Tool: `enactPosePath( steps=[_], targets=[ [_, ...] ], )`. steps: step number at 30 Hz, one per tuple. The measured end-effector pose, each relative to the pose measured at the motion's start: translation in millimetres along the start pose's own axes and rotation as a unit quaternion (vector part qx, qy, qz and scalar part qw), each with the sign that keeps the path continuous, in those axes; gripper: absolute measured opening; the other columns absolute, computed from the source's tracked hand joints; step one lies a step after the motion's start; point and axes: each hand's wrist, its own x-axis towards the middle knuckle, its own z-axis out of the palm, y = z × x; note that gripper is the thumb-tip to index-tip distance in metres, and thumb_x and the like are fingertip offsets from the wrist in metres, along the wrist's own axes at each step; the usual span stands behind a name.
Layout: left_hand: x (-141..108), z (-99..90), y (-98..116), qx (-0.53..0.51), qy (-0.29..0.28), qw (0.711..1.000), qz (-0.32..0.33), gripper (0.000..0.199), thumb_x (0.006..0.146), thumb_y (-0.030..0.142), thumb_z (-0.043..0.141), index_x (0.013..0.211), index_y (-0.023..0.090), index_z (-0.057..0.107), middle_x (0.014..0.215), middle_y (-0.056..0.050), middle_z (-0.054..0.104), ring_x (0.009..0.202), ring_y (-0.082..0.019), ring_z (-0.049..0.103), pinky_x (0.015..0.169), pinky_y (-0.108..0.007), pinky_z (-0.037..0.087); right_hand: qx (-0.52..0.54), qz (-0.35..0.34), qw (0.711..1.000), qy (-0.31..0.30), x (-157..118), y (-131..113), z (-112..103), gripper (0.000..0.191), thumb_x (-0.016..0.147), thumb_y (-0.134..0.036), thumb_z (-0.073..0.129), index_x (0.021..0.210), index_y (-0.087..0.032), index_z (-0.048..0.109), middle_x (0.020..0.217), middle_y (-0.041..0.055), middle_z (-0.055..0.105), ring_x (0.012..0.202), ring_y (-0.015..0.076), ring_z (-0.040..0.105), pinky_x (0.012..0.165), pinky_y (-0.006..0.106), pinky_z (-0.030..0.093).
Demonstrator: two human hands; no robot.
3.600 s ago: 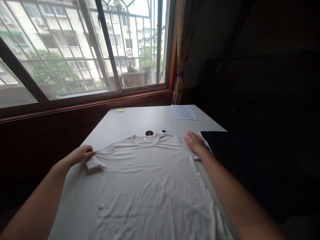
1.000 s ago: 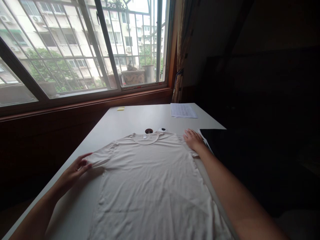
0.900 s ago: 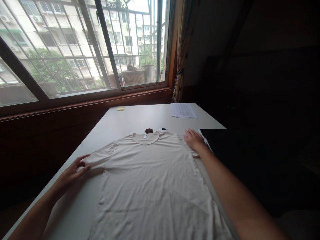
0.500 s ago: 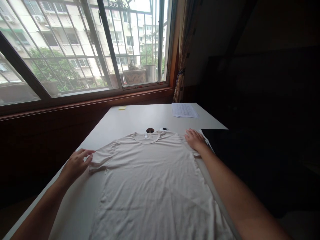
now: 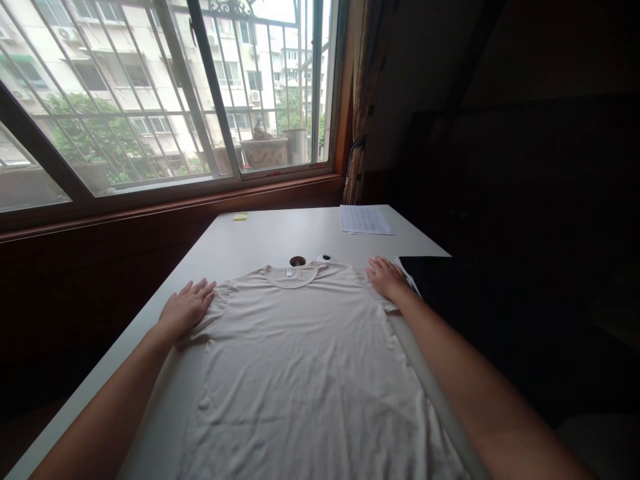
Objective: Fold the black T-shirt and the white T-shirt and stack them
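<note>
A pale T-shirt (image 5: pixel 300 360) lies spread face up on the white table, its round neckline at the far side and its lower part running out of view toward me. Soft wrinkles cross its body. My left hand (image 5: pixel 187 307) rests flat on the left sleeve, fingers stretched out. On the opposite sleeve lies my right hand (image 5: pixel 386 277), palm down with its fingers extended. Both hands cover part of the sleeves.
Beyond the neckline are a round brown-rimmed item (image 5: pixel 297 261) and a white round item (image 5: pixel 327 258). Printed papers (image 5: pixel 367 220) and a yellow sticky note (image 5: pixel 241 217) lie on the table (image 5: pixel 280 230). Black cloth (image 5: pixel 430 273) is at the right, a barred window (image 5: pixel 165 100) behind.
My left hand has moved right and away from me, from the edge of the left sleeve to lying flat on it. My right hand stays on the right sleeve.
</note>
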Motion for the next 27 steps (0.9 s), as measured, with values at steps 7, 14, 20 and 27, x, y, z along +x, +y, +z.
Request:
enactPosePath(
  steps=[7, 14, 20, 27],
  targets=[
    [2.2, -16.5, -19.2, 0.002, -0.005, 1.0, -0.024, 0.053, 0.099, 0.053, 0.042, 0.139, 0.025, 0.061, 0.138, -0.013, 0.062, 0.122, -0.033, 0.06, 0.101, -0.044, 0.046, 0.025, -0.04, 0.997, 0.055, -1.9, -31.9, -27.9, 0.046, 0.095, -0.024, 0.05, 0.136, -0.01, 0.063, 0.149, 0.0201, 0.054, 0.137, 0.0327, 0.049, 0.119, 0.047, 0.032],
    [14.8, -23.9, -30.7, -0.027, -0.04, 0.999, -0.018, 0.03, 0.089, 0.046, 0.056, 0.087, 0.023, 0.075, 0.095, -0.007, 0.074, 0.09, -0.025, 0.068, 0.078, -0.03, 0.049, 0.106, -0.233, 0.965, 0.057, -17.0, -167.2, -39.3, 0.043, 0.098, -0.021, 0.048, 0.137, -0.012, 0.063, 0.143, 0.013, 0.061, 0.132, 0.0229, 0.054, 0.117, 0.034, 0.037],
    [17.7, -27.4, -18.1, 0.008, -0.011, 0.999, -0.034, 0.026, 0.094, 0.04, 0.052, 0.094, 0.023, 0.072, 0.106, -0.008, 0.072, 0.1, -0.027, 0.064, 0.085, -0.035, 0.048, 0.139, -0.393, 0.908, -0.027, -43.4, -293.1, -20.8, 0.046, 0.101, -0.03, 0.051, 0.144, -0.015, 0.057, 0.153, 0.0103, 0.054, 0.141, 0.0204, 0.049, 0.12, 0.033, 0.035],
    [6.7, -41.9, 4.4, 0.061, 0.049, 0.995, -0.061, 0.031, 0.094, 0.025, 0.044, 0.104, 0.015, 0.071, 0.116, -0.019, 0.067, 0.109, -0.037, 0.061, 0.088, -0.049, 0.05, 0.138, -0.387, 0.906, -0.105, -44.3, -335.4, -1.7, 0.066, 0.103, -0.055, 0.039, 0.156, -0.016, 0.043, 0.168, 0.0143, 0.027, 0.155, 0.0318, 0.024, 0.126, 0.054, 0.019]
  ],
)
